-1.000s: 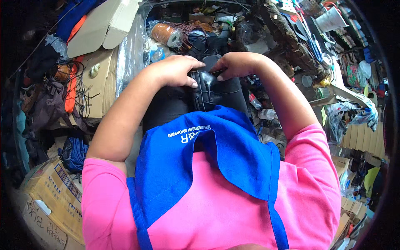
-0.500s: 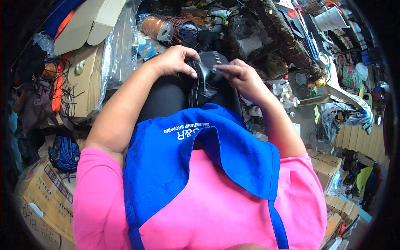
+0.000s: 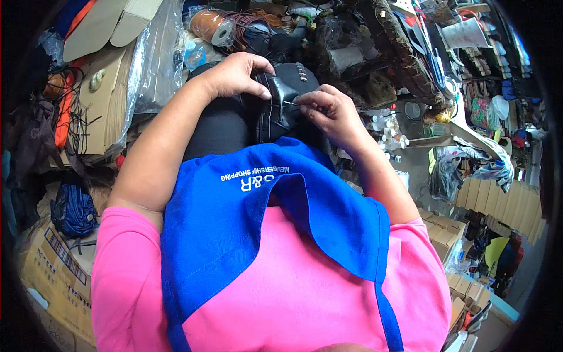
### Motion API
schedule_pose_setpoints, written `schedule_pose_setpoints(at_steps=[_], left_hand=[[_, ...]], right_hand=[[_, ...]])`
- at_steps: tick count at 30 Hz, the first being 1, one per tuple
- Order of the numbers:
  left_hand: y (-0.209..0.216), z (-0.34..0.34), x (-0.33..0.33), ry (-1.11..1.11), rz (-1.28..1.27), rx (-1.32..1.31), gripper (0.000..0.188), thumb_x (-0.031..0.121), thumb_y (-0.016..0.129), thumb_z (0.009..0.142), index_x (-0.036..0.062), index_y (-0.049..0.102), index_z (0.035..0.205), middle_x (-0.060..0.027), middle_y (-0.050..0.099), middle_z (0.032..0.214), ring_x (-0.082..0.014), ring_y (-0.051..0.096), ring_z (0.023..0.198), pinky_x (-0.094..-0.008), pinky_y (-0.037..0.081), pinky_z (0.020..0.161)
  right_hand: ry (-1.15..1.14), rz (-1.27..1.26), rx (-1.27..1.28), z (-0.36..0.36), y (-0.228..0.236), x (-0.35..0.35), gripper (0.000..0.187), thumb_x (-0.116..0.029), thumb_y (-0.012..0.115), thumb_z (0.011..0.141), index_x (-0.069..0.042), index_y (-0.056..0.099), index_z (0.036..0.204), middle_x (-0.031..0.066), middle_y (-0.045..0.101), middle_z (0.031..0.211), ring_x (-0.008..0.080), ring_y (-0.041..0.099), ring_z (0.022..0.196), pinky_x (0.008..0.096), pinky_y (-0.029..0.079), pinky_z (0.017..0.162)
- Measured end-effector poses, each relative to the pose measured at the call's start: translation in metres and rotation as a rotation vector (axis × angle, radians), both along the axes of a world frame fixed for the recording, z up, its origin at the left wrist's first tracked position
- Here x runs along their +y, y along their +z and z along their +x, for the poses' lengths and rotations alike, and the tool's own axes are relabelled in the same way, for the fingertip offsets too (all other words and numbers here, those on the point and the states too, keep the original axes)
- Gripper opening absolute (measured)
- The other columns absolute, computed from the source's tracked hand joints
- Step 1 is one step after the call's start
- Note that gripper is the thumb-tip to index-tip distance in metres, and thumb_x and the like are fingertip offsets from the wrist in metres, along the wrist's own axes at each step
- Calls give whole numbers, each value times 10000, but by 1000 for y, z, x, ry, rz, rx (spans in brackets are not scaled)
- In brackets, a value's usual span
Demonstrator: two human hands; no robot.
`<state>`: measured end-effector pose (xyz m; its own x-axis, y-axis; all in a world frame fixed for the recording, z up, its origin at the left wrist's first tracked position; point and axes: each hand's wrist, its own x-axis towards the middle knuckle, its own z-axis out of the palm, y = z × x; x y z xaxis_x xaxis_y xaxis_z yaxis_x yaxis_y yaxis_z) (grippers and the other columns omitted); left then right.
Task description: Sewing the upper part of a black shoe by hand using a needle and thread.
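Note:
On my lap rests a shiny black leather article, shaped like a shoe [image 3: 285, 92], with a pale line of stitching along its edge. My left hand [image 3: 239, 75] grips its left side, fingers over the far edge and thumb on the near side. At its right side, my right hand [image 3: 331, 110] is closed in a pinch. A thin, light-coloured sliver like a needle or thread [image 3: 290, 104] runs from those fingertips to the leather; its exact kind is too small to tell. Just beyond, a short row of pale marks [image 3: 302, 71] crosses the dark cloth over my knee.
A blue apron [image 3: 223, 217] covers my lap's near part. Beyond my knees lie an orange spool [image 3: 210, 27], a plastic bottle [image 3: 194, 56] and brown cord. Flattened cardboard [image 3: 105, 100] stands at left. Small bottles [image 3: 390, 132] cluster at right, near a cluttered bench [image 3: 404, 56].
My right hand has gone from extended fingers over the leather's far part to a pinch nearer its right side, with a thin sliver now showing. My left hand keeps its grip; the view has shifted slightly.

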<state>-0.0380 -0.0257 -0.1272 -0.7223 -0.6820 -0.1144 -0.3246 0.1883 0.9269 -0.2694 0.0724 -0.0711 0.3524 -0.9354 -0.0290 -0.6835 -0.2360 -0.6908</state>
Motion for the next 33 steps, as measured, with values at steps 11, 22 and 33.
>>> schedule_pose_setpoints(at_steps=[11, 22, 33], left_hand=[[-2, -1, -1, 7, -18, -47, 420, 79, 775, 631, 15, 631, 1020, -21, 638, 907, -106, 570, 865, -260, 451, 818], [-6, 2, -2, -15, -83, 5, 504, 201, 807, 593, 42, 632, 1039, -108, 659, 931, -214, 610, 914, -324, 462, 832], [45, 26, 75, 397, -364, -63, 353, -37, 619, 733, 50, 619, 1074, -116, 577, 986, -214, 596, 876, -318, 477, 785]], right_hand=[[75, -4, 32, 6, 8, -8, 149, -64, 651, 796, -86, 685, 939, 72, 527, 807, 182, 569, 761, 296, 469, 671], [64, 279, -224, 10, -20, -23, 70, -43, 660, 803, -41, 648, 871, 15, 575, 860, 117, 552, 770, 252, 447, 718], [140, -126, -150, 6, -16, -6, 230, -51, 688, 734, -132, 701, 949, 68, 589, 759, 201, 596, 717, 307, 485, 654]])
